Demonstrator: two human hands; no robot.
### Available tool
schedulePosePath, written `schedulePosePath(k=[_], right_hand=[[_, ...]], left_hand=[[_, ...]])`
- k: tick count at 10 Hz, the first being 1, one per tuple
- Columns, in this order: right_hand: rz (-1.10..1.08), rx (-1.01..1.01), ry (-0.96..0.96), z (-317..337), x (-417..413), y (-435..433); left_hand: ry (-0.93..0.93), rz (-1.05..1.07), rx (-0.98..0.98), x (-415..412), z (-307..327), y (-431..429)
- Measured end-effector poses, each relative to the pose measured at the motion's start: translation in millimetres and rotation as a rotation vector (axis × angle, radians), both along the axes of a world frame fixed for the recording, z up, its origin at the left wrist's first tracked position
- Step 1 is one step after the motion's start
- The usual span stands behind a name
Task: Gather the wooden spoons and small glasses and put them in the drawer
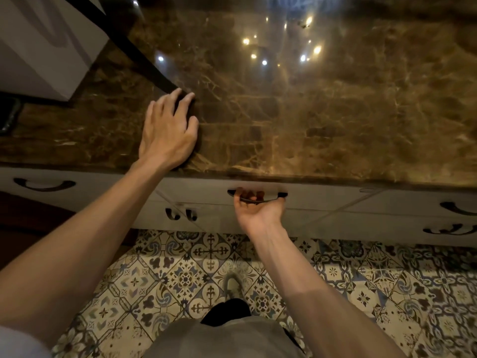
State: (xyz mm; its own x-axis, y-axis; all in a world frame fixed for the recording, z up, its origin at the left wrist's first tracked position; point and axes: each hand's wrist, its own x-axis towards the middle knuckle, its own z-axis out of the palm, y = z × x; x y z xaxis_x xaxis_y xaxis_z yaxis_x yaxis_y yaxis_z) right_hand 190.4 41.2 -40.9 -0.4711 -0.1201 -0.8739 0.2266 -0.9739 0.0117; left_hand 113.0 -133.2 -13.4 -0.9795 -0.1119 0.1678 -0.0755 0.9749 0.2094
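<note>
Right fingers [249,195]: curled from below around the dark drawer handle [258,197], palm up; fingertips show above the bar, thumb hidden.
Right hand [258,211]: at about 6 o'clock of the frame centre, hooked on the handle, wrist below it.
Left fingers [178,99]: loosely spread, lying flat, pinching nothing.
Left hand [167,130]: palm down on the brown marble countertop [322,120], at about 9 o'clock of centre, near the front edge; fingertips touch a dark strip [144,58].
Drawer [309,200]: pale front just under the counter edge, at 6 o'clock; looks shut or barely started.
Drawer handle axis: long axis runs 9 to 3 o'clock, parallel with the counter edge; bow faces the person.
Spoons and glasses: none in view; the visible counter carries only light reflections.
Step, judged: pulling the drawer open, braced by the left hand.
Risk 1: underhand hook could slip off the thin bar if the drawer sticks.
Risk 2: a hard pull could bring the drawer front into the person's body, standing close at 6 o'clock.
Risk 3: contents, if any, could rattle or shift with a jerk.
</note>
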Motion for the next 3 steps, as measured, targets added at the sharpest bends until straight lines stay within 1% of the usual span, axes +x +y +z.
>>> schedulePosePath(k=[1, 2, 3], right_hand=[[0.000, 0.010, -0.017, 0, -3, -2], [-0.033, 0.020, -0.024, 3, -6, -3], [0.170, 0.126, -0.046, 12, 24, 15]], left_hand=[[-0.003, -0.014, 0.006, 3, -3, 1], [-0.011, -0.009, 0.059, -6, 8, 2], [-0.014, -0.011, 0.062, 8, 7, 4]])
